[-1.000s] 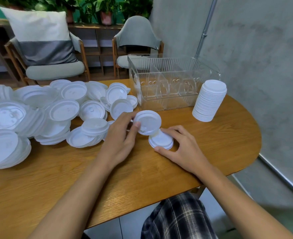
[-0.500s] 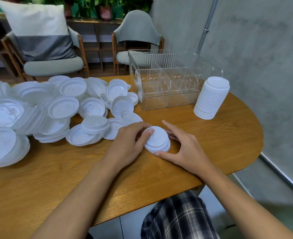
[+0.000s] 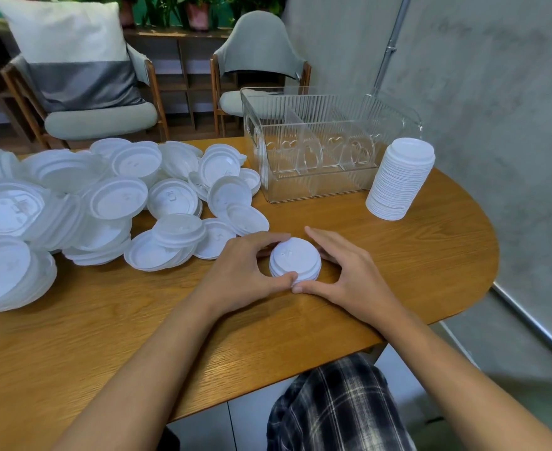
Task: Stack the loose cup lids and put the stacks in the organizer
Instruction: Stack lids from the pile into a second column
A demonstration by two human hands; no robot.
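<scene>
Now the small stack (image 3: 295, 262) of white cup lids sits on the bench (image 3: 414, 271) near its front edge, right of the middle, with both hands closed in around it. The left hand (image 3: 245, 271) grasps it: the fingers curl round the far-left side and the thumb presses the near rim. The right hand (image 3: 349, 271) stays released, its fingers nearly straight and laid against the stack's right side, its thumb tip meeting the left thumb at the near edge.

A second ago the left hand held a single lid tilted in the air above this stack; half a second ago that lid had come down on top, with the left hand only at the left side. The lid is now seated and the right thumb has drawn in to complete the ring.

To the left, the loose lids (image 3: 105, 203) lie heaped across the bench as before, some nested, some face up. Beyond the hands, on the far side, stands the clear ribbed organizer (image 3: 320, 151) with its dividers. Just right of it a tall stack (image 3: 401, 180) of lids leans slightly on the bench, unmoved. Past the bench is a chair (image 3: 99, 118) carrying a white and grey cushion (image 3: 73, 60).
</scene>
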